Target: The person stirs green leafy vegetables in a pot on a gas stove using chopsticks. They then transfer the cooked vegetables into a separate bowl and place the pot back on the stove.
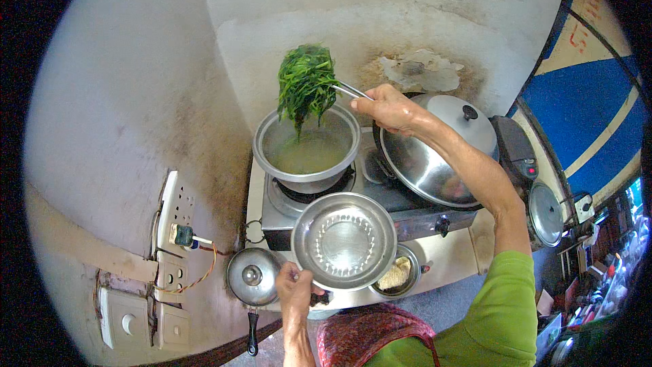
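Observation:
A dripping clump of wet green leafy vegetables (306, 81) hangs above an aluminium pot (257, 145) of cloudy greenish liquid. My right hand (388, 108) grips the metal handle of a utensil (351, 89), whose far end is hidden in the greens. Low in front of the stove, my left hand (295, 285) pinches the rim of a round stainless steel colander (344, 244) with slots in its base. The colander is tilted, with nothing in it. The pot stands on the left burner of a gas stove (412, 221).
A large domed lid (438, 153) covers a wok on the right burner. Near the left wall stands a small lidded saucepan (253, 278). A bowl (400, 293) holds a noodle block. Right of the stove are a black appliance (515, 148) and a lidded pot (545, 214). Wires hang from wall sockets (178, 209).

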A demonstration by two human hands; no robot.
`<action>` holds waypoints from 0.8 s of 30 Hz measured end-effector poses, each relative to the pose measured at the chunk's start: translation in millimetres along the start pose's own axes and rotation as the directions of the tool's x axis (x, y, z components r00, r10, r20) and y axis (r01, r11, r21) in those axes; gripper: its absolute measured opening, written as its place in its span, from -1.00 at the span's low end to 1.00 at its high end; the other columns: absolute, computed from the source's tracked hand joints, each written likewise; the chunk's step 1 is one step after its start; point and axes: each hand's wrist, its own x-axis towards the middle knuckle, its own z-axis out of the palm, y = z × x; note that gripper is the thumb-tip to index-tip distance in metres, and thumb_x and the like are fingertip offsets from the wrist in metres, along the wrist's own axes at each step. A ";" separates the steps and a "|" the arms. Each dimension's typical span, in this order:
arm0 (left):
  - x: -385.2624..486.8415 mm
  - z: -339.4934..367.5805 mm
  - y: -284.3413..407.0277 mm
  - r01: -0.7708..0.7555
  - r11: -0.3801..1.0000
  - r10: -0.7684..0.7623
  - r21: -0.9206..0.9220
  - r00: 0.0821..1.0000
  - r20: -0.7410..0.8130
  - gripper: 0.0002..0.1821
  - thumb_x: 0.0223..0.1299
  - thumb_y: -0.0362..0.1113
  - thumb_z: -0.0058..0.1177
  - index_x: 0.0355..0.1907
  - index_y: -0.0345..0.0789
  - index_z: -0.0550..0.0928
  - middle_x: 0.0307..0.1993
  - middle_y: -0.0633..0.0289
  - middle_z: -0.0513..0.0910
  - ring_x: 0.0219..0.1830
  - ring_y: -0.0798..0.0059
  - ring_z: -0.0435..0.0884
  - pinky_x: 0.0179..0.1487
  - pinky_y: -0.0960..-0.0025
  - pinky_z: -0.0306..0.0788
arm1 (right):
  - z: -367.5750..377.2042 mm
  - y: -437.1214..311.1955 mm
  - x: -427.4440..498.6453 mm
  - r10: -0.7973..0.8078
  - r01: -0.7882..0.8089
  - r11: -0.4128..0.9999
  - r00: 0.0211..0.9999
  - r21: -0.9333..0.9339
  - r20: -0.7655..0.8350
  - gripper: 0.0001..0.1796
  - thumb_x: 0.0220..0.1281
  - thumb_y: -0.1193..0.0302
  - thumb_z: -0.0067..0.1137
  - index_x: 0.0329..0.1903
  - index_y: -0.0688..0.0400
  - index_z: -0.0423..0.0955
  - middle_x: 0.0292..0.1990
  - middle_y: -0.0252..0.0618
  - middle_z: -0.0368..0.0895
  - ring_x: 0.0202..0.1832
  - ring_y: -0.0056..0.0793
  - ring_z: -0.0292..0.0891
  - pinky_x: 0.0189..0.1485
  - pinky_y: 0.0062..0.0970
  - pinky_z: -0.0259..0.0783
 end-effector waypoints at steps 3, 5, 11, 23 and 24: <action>-5.5 -6.6 25.7 -0.059 0.998 0.059 -0.039 0.998 0.002 -0.85 0.02 -0.55 -0.07 -0.56 -0.33 0.32 -0.57 0.17 0.52 -0.71 0.53 0.50 -0.68 0.52 0.47 | -0.4 -2.2 0.4 -0.011 0.011 1.000 1.000 0.017 -0.002 -0.68 0.18 0.27 0.11 -0.52 0.27 0.52 -0.70 -0.41 0.37 -0.68 -0.64 0.17 -0.68 -0.47 0.05; -8.8 -8.1 37.0 -0.084 0.995 0.082 -0.062 0.996 -0.031 -0.88 0.03 -0.55 -0.08 -0.55 -0.34 0.35 -0.56 0.19 0.52 -0.71 0.55 0.49 -0.69 0.55 0.44 | -1.4 -2.6 1.6 -0.036 0.035 0.999 0.998 0.038 0.045 -0.70 0.25 0.25 0.09 -0.47 0.22 0.48 -0.79 -0.50 0.23 -0.81 -0.71 0.05 -0.80 -0.54 -0.07; 2.8 -12.8 53.8 -0.144 0.989 0.141 -0.020 0.983 -0.121 -0.87 0.01 -0.52 -0.10 -0.59 -0.31 0.33 -0.59 0.26 0.46 -0.71 0.59 0.45 -0.71 0.54 0.40 | -3.3 3.0 8.8 -0.041 0.037 0.996 0.998 0.081 0.054 -0.73 0.28 0.25 0.09 -0.45 0.16 0.45 -0.83 -0.57 0.14 -0.87 -0.73 -0.04 -0.84 -0.56 -0.14; 33.1 -10.0 64.6 -0.220 0.975 0.215 -0.021 0.965 -0.153 -0.82 0.04 -0.47 -0.11 -0.62 -0.27 0.28 -0.65 0.38 0.31 -0.75 0.65 0.28 -0.72 0.52 0.34 | -6.6 12.4 8.6 -0.045 0.042 0.996 0.998 0.078 0.041 -0.65 0.20 0.24 0.12 -0.60 0.20 0.45 -0.76 -0.45 0.28 -0.77 -0.67 0.07 -0.76 -0.48 -0.08; 33.5 -9.5 65.7 -0.223 0.975 0.218 -0.016 0.962 -0.166 -0.81 0.04 -0.47 -0.11 -0.62 -0.26 0.28 -0.65 0.39 0.31 -0.74 0.65 0.28 -0.72 0.52 0.34 | -6.2 12.4 7.9 -0.036 0.034 0.997 0.999 0.075 0.037 -0.65 0.20 0.24 0.12 -0.61 0.20 0.44 -0.76 -0.45 0.27 -0.77 -0.67 0.07 -0.76 -0.47 -0.08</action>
